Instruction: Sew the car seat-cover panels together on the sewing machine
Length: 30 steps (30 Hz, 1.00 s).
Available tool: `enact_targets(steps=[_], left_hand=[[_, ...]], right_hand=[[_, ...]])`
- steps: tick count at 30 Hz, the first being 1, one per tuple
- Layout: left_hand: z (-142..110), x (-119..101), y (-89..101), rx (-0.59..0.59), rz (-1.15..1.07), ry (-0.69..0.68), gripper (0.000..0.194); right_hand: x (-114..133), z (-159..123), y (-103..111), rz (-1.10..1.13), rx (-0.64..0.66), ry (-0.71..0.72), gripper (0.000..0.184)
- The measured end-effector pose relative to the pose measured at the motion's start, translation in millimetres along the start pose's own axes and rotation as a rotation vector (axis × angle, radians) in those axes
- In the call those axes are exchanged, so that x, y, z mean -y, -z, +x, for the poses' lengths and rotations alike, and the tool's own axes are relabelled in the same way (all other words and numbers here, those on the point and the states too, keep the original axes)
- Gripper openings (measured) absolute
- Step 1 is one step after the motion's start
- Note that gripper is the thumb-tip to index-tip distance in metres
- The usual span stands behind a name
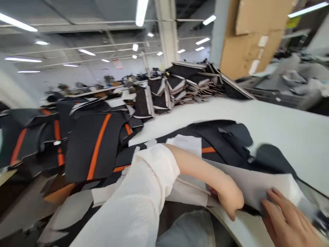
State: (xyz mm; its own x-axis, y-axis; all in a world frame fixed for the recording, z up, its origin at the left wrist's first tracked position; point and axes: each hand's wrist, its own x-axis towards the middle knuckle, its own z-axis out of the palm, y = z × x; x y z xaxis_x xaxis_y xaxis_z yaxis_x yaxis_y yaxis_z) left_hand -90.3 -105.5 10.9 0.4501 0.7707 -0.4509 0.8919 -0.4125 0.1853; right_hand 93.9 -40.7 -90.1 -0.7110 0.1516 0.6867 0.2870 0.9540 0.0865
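Note:
My left hand (228,199) reaches across at the table's front edge, its fingers curled at the edge of a pale grey fabric panel (239,175); the fingertips are mostly hidden. To its right, my right hand (288,219) lies with fingers stretched out against the same panel, slightly blurred. Behind the panel, a black padded fabric piece (213,137) with straps and an orange stripe spreads over the white table (282,120). More whitish fabric (190,192) hangs over the front edge under my left forearm.
Black panels with orange stripes (100,144) are heaped at left. Stacked black pieces with pale edges (185,82) stand at the table's back. A cardboard sheet (254,37) rises behind, with grey material (290,79) piled at right.

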Motion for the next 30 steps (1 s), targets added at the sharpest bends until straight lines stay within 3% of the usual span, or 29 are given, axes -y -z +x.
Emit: enact_targets(steps=[1,2,3,5,6,9,13,16,21,30], left_hand=[[-1.6,-6.4,12.9,0.190,0.003,-0.218,0.036],[-1.1,-10.2,25.8,0.109,-0.022,-0.368,0.029],[2.5,-10.9,37.2,-0.047,-0.017,-0.445,0.028],[20.1,-3.2,50.7,-0.316,0.100,-0.415,0.033],[33.1,3.4,51.8,-0.356,0.162,-0.379,0.034],[74.4,24.1,38.9,-0.291,0.216,-0.196,0.046],[103.7,37.2,22.6,-0.267,0.156,-0.153,0.055],[111.1,29.1,21.7,-0.314,0.120,-0.141,0.055],[120.1,1.6,19.4,-0.352,0.063,-0.169,0.053],[123.0,-10.0,18.5,-0.348,0.005,-0.177,0.053]], right_hand=[[6.8,-4.2,8.5,0.004,0.067,-0.034,0.019],[13.8,-6.7,16.1,0.017,0.110,-0.071,0.021],[20.2,-7.4,22.2,0.020,0.127,-0.118,0.026],[28.5,-4.3,29.4,0.019,0.186,-0.222,0.028],[29.9,-2.0,31.1,0.027,0.282,-0.235,0.027],[26.4,1.1,33.1,0.075,0.325,-0.239,0.023],[15.3,-6.3,34.4,0.073,0.293,-0.349,0.029],[7.7,-15.4,36.3,-0.051,0.338,-0.371,0.042],[12.2,-33.3,51.6,-0.189,0.450,-0.249,0.041],[20.9,-44.3,65.3,-0.055,0.416,-0.337,0.046]])
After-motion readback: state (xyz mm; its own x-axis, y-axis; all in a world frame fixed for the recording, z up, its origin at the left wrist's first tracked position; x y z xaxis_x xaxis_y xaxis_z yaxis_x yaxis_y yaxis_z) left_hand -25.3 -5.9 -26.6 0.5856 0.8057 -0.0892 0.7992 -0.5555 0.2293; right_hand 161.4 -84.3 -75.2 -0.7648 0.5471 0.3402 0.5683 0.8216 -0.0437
